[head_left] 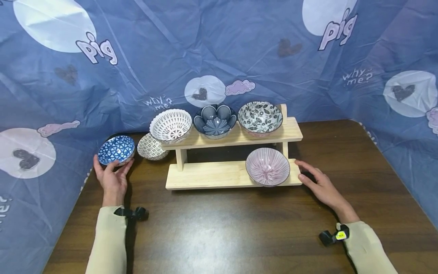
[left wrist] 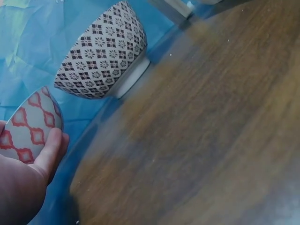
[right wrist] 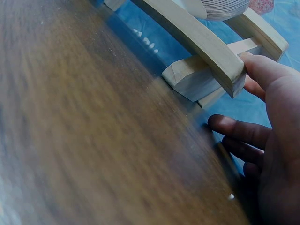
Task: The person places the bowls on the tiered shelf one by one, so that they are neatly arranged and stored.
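At the table's far left, my left hand [head_left: 114, 180] holds a small bowl [head_left: 117, 148] with a blue and white triangle pattern inside; its outside [left wrist: 37, 124] shows red diamond shapes in the left wrist view. Fingers and thumb spread round its near side. Just right of it stands a bowl with a dark lattice print [head_left: 150, 147]. My right hand [head_left: 323, 188] touches the right end of the lower shelf of a wooden two-tier stand [head_left: 208, 175], thumb and forefinger fairly straight, other fingers loose beside it. A purple-striped bowl [head_left: 268, 167] sits on that shelf near the hand.
Along the upper shelf stand a white bowl with dark strokes [head_left: 171, 125], a dark blue petal-patterned bowl [head_left: 215, 121] and a leaf-patterned bowl [head_left: 260, 118]. A blue printed cloth [head_left: 219, 45] hangs behind the brown table [head_left: 222, 228].
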### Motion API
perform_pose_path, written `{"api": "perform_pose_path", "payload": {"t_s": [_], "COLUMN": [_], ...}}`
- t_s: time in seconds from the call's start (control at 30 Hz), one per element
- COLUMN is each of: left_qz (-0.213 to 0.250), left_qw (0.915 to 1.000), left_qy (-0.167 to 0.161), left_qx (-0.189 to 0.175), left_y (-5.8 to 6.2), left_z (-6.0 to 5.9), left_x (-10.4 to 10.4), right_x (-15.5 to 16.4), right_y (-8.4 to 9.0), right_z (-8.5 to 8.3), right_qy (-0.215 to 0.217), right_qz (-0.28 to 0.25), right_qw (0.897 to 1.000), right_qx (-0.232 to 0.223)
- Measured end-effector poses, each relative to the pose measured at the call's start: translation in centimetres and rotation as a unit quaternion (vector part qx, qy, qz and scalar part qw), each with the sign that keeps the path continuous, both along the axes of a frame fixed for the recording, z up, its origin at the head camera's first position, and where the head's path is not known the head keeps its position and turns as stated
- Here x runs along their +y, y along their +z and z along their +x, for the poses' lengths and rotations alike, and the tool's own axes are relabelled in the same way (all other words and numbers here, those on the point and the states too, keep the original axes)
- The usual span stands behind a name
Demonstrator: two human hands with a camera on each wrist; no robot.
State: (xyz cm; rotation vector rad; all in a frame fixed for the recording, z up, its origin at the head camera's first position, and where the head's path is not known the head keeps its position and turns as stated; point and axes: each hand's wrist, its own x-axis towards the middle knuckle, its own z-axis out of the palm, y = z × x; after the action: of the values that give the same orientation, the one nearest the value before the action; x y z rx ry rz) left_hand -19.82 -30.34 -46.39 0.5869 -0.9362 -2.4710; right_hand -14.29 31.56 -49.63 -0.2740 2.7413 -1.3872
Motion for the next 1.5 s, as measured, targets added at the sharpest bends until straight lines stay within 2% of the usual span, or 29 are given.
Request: {"api": "perform_pose_path", "payload": {"t_s": [0.23,0.63,0.8,1.13,1.3,1.5], "left_qz": [-0.002,0.008,0.005,0.000,-0.018,-0.033], "left_qw": [0.9999,0.9997,0.9990,0.9939,0.9935,0.9899], "left_qy": [-0.004,-0.025,-0.043,-0.091,-0.099,-0.128], "left_qx": [-0.011,0.003,0.009,0.062,0.054,0.052], "left_y": [0.4,1.6,2.2,2.9,3.3,3.5], "left_z": [1.0,3.0,3.8,5.2,5.7,6.5], "left_x": [-0.3,-0.4,-0.3,0.7,1.0,1.5], "right_x": [-0.1,-0.1,-0.1,-0.1,-0.2,-0.1], "right_y": [0.1,0.3,0.3,0.3,0.2,0.0], "right_z": [0.0,0.0,0.0,0.0,0.1,0.0], "right_qy": [0.000,0.000,0.000,-0.001,0.000,-0.001], "right_qz": [-0.004,-0.001,-0.001,0.001,0.001,0.000], "right_qw": [1.000,1.000,1.000,1.000,1.000,1.000], "right_qx": [-0.008,-0.016,-0.016,-0.013,-0.006,0.004]}}
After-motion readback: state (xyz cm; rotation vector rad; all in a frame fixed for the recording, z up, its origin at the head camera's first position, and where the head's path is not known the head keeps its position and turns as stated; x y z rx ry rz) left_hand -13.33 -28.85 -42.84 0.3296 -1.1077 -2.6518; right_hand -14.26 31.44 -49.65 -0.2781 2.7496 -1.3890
